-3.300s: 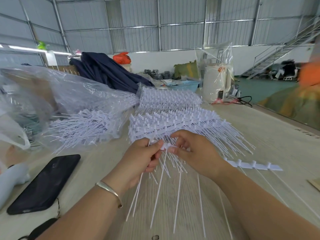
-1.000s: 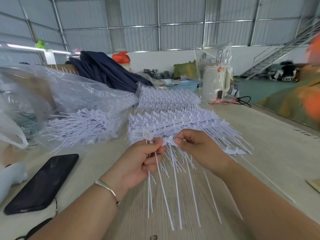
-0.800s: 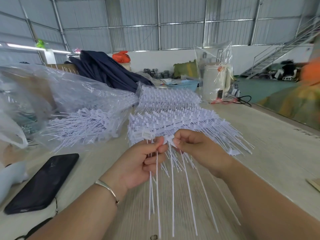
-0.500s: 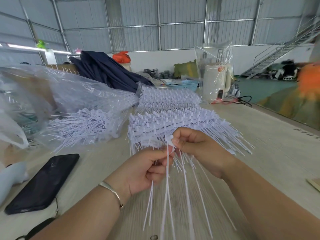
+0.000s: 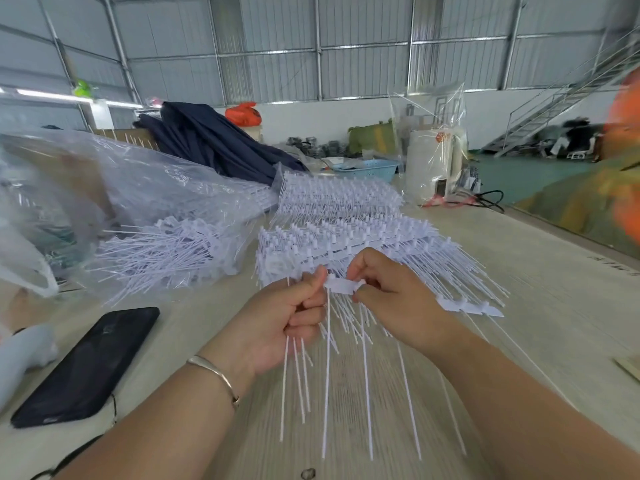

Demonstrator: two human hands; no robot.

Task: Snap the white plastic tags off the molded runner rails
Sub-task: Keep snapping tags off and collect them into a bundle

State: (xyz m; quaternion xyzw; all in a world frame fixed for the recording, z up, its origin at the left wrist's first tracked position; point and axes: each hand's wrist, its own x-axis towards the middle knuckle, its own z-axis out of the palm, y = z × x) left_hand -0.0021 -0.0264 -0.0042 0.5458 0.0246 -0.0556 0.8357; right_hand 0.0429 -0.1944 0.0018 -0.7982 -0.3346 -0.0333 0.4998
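Pinched one white tag (image 5: 341,286) at mid-frame between left hand (image 5: 281,320) and right hand (image 5: 398,299), thin tails hanging, braced for snapping off its runner rail (image 5: 471,306).

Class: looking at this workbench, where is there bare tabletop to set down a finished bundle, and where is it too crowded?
Bare pale wooden tabletop lies right of the stacked white molded runner rails, and between the black phone and the left hand. Crowded: the clear plastic bag of white tags at left, and the loose tag stems under both hands.
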